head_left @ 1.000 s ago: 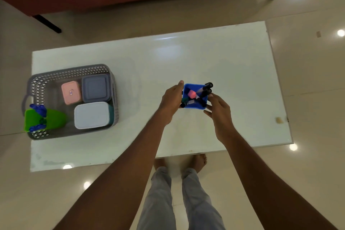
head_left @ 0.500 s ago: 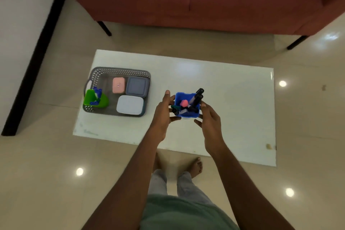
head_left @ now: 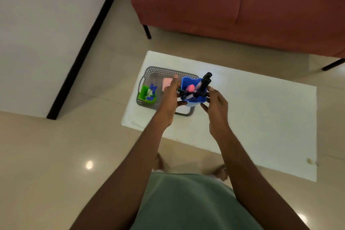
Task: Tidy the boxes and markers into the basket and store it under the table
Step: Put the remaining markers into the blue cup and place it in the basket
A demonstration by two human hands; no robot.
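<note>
White table (head_left: 261, 114), grey perforated basket (head_left: 149, 70), left hand (head_left: 170, 97) and right hand (head_left: 217, 104) clasping blue cup (head_left: 194, 99), black markers (head_left: 204, 83) upright inside

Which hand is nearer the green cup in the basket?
Left. The left hand is just right of the green cup; the right hand is farther right, beyond the blue cup.

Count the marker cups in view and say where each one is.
2. The blue cup is held between the left hand and right hand; the green cup stands in the basket, at its left end.
</note>
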